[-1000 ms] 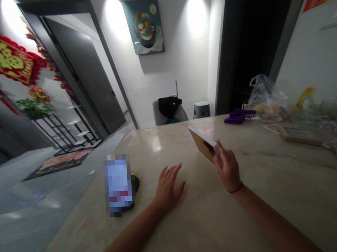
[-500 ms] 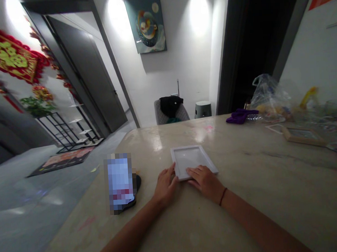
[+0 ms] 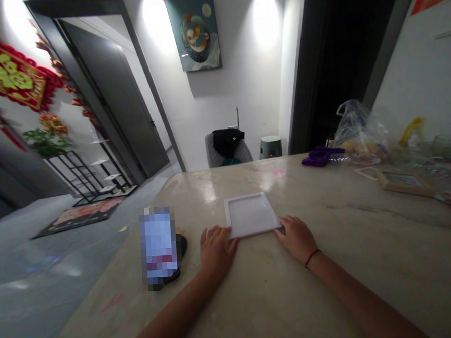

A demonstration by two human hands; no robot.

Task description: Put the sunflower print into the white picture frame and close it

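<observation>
A white square picture frame (image 3: 251,215) with a raised rim and a pale inner panel lies on the marble-patterned table (image 3: 255,308). At its near left corner, my left hand (image 3: 215,247) grips the rim, the thumb at the near edge and the fingers along the left side. My right hand (image 3: 297,238) holds the near right corner between thumb and fingers. A phone-like screen (image 3: 160,245), pixelated, stands on a dark holder left of my left hand.
To the right lie a wooden frame (image 3: 403,182), a purple cloth (image 3: 319,156) and a clear plastic bag (image 3: 361,131) with things in it. Beyond the table's far edge stand a chair (image 3: 211,152) with dark clothing and a grey stool (image 3: 270,147).
My right hand has moved off the picture frame's inner panel to its near right corner. The picture frame has turned slightly, and my left hand has shifted a little left.
</observation>
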